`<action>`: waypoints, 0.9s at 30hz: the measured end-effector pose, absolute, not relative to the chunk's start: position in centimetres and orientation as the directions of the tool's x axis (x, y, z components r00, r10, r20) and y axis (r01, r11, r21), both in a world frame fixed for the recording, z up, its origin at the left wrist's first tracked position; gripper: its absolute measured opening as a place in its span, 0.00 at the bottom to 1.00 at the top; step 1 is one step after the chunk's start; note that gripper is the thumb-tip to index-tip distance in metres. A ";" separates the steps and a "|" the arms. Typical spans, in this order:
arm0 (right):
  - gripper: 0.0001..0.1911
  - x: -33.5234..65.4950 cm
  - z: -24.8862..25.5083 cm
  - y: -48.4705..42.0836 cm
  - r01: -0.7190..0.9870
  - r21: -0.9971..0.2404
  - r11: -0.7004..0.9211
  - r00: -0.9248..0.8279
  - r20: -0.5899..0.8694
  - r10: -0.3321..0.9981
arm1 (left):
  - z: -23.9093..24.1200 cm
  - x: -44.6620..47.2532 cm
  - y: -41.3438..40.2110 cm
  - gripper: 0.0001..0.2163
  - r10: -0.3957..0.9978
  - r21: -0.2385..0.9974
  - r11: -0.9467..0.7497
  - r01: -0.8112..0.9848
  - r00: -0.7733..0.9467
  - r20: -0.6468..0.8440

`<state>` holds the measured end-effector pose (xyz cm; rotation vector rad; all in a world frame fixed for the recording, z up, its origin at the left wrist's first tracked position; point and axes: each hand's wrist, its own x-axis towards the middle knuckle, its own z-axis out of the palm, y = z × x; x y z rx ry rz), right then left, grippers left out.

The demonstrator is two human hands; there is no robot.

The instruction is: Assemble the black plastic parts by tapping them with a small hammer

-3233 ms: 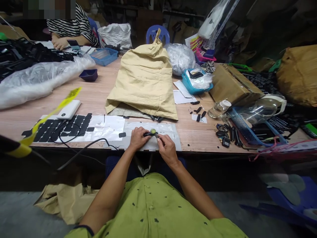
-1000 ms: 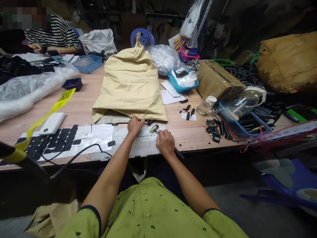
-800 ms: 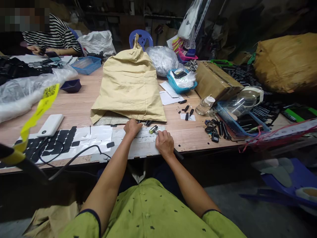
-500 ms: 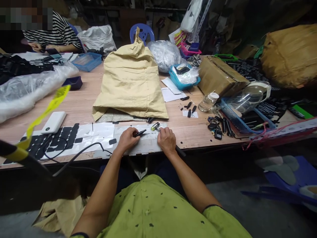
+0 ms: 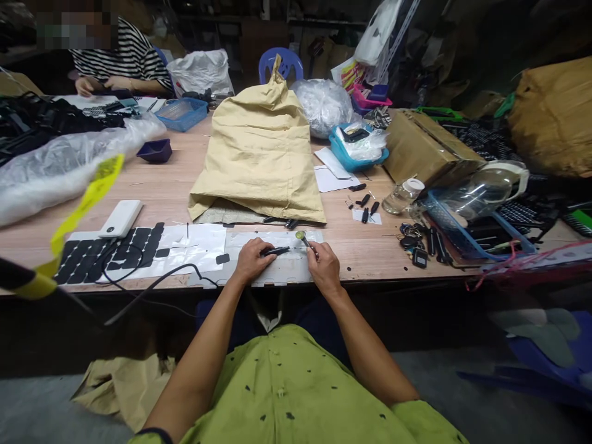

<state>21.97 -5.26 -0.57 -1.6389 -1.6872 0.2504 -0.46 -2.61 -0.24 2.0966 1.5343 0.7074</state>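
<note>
Two bare hands face each other over a pale board (image 5: 291, 272) at the near edge of the tabletop (image 5: 182, 151). The left hand (image 5: 252, 262) has thumb and fingers closed on the left end of a slim black piece (image 5: 279, 250); the right hand (image 5: 325, 270) is curled round the handle of a small hammer (image 5: 301, 236). Governing relation, as judged: the black piece lies between the hands, nearer the left, with the hammer's yellow-green head apart from it, just beyond and to the right of its free end. The piece's long axis runs crosswise, roughly parallel to the tabletop's edge, its free end pointing right. The hammer's handle slants from the right hand forward and leftward to the head. Whether the piece touches the board cannot be told.
</note>
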 end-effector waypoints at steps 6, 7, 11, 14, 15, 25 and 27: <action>0.14 19.7 0.8 -7.4 0.591 -0.740 0.322 -0.014 0.389 0.921 | -0.7 -0.3 -2.5 0.08 0.960 0.642 -0.277 0.715 0.237 0.151; 0.14 19.5 0.9 -7.5 0.583 -0.740 0.335 -0.021 0.398 0.917 | -0.7 -0.3 -2.5 0.08 0.960 0.643 -0.277 0.714 0.234 0.153; 0.14 19.3 0.6 -7.6 0.602 -0.713 0.359 -0.043 0.421 0.906 | -0.9 -0.1 -2.5 0.08 0.960 0.650 -0.278 0.708 0.227 0.163; 0.14 19.4 0.2 -7.7 0.630 -0.692 0.352 -0.066 0.404 0.912 | -0.8 0.0 -2.5 0.07 0.962 0.656 -0.270 0.705 0.222 0.158; 0.14 19.5 0.2 -7.7 0.634 -0.690 0.349 -0.062 0.404 0.912 | -0.8 0.1 -2.5 0.07 0.963 0.657 -0.267 0.705 0.222 0.154; 0.14 18.2 -0.1 -7.4 0.628 -0.669 0.399 -0.131 0.414 0.901 | -0.4 0.3 -2.6 0.06 0.960 0.642 -0.277 0.715 0.227 0.162; 0.14 18.8 -0.3 -7.0 0.654 -0.661 0.368 -0.104 0.404 0.909 | -0.5 0.3 -2.6 0.07 0.963 0.655 -0.267 0.707 0.220 0.156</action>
